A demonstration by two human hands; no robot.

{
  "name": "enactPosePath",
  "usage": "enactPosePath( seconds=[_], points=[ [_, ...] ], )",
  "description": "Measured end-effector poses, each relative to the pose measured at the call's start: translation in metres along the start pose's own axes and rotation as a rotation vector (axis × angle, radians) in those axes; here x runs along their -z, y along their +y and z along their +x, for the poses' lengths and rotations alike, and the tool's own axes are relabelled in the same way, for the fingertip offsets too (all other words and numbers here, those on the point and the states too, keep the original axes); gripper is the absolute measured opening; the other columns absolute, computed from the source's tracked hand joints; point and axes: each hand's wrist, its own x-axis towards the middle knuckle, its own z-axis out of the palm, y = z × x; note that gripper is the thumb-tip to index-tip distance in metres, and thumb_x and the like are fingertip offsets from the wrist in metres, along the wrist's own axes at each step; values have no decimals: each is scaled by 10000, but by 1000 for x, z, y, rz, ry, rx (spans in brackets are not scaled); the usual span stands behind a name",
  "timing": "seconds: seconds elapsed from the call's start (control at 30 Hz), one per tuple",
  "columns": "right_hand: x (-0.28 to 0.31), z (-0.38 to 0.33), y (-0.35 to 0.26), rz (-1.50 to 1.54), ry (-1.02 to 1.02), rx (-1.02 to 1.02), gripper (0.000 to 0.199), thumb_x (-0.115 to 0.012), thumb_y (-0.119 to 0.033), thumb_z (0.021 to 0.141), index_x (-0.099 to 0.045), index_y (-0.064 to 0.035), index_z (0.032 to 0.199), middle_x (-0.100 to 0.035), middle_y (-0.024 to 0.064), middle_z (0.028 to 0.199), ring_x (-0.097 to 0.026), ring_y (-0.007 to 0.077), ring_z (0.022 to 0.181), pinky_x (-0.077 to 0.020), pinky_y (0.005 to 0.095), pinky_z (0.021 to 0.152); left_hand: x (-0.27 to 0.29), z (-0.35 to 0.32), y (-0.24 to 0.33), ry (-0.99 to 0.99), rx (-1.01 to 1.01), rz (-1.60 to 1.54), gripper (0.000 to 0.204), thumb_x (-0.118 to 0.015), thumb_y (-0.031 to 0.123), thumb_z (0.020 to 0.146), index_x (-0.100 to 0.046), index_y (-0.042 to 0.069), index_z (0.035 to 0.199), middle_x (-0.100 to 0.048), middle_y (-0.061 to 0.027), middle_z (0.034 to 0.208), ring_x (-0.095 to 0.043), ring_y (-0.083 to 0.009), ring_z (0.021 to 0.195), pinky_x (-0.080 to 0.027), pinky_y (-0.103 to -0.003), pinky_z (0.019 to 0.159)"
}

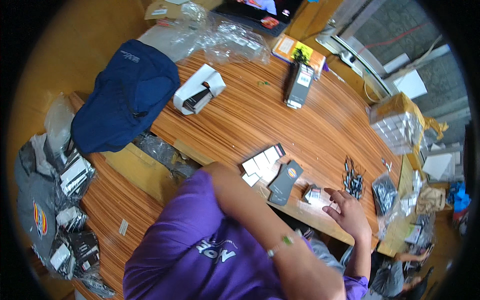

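Observation:
My right hand (346,211) is over the table's near edge at the right, thumb and fingers apart, with nothing visible in it. Closest to its fingertips is a small dark stack of cards (313,194) with a pale label. Bent across my body, my left arm ends in my left hand (316,281) at the lower edge; its fingers are hidden. A fanned stack of dark grey hang tags (286,183) lies left of the small stack. Beside it are several white-labelled cards (263,162). Small black cords or fasteners (353,179) form a loose heap beyond my right hand.
A blue bag (127,95), a white open packet (200,90) and a bundle of grey tags (300,85) rest farther back on the wooden table. Bagged tags (75,220) crowd the left. A taped clear box (400,125) and a black-filled plastic bag (384,194) stand right.

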Motion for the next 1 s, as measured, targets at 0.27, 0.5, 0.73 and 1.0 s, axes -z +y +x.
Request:
enactPosePath(
  seconds=[0.27, 0.5, 0.73, 1.0],
  points=[
    [-22, 33, 1, 378, 16, 345, 389, -667, -185, 798, -575, -1, 1128, -621, 166, 953, -599, 325, 883, -473, 385, 792, 91, -187, 42, 740, 1495, 960, 243, -607, 262, 855, -599, 20, 842, -599, -116, 794, -602, -242, 754, -476, -348, 713],
    [-45, 42, 3, 745, 130, 372, 434, -664, -170, 795, -555, 18, 1171, -618, 158, 954, -607, 284, 880, -471, 361, 798, 76, -280, 45, 701, 1673, 1722, 272, -694, 192, 758, -524, -15, 800, -587, -180, 874, -565, -328, 889, -462, -399, 773],
    [-34, 13, 21, 681, 269, 235, 395, -661, -125, 769, -588, 14, 1132, -623, 140, 917, -600, 265, 876, -459, 347, 805, 103, -293, 44, 828, 1807, 1411, 250, -711, 103, 663, -537, -38, 773, -596, -222, 850, -583, -372, 832, -477, -404, 739],
    [-45, -6, 27, 655, 236, 220, 408, -640, -108, 777, -567, 9, 1161, -623, 136, 920, -603, 253, 888, -451, 342, 825, 111, -295, 60, 984, 1807, 1283, 301, -724, 113, 611, -474, -9, 726, -587, -219, 766, -585, -380, 764, -460, -402, 677]
  ],
)
